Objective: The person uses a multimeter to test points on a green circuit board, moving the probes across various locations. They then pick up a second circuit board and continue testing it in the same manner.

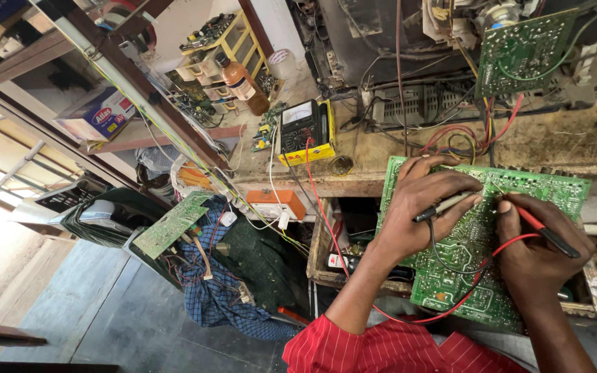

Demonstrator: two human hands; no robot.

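A large green circuit board (561,190) rests tilted against the workbench edge in front of me. My left hand (416,214) lies on the board and pinches a black test probe (443,206), tip pointed at the board's upper middle. My right hand (537,252) grips a red test probe (544,231) whose tip touches the board close to the black one. Red and black leads (475,273) curl over the board; the red lead (319,197) runs up to a yellow-cased analogue multimeter (305,131) on the bench.
The wooden bench (561,138) carries an opened appliance chassis, a second green board (523,52) and tangled wires. A brown bottle (243,84) and a parts drawer unit stand at the back left. An orange socket box (276,204) hangs at the bench edge; another board (171,222) lies on clutter below.
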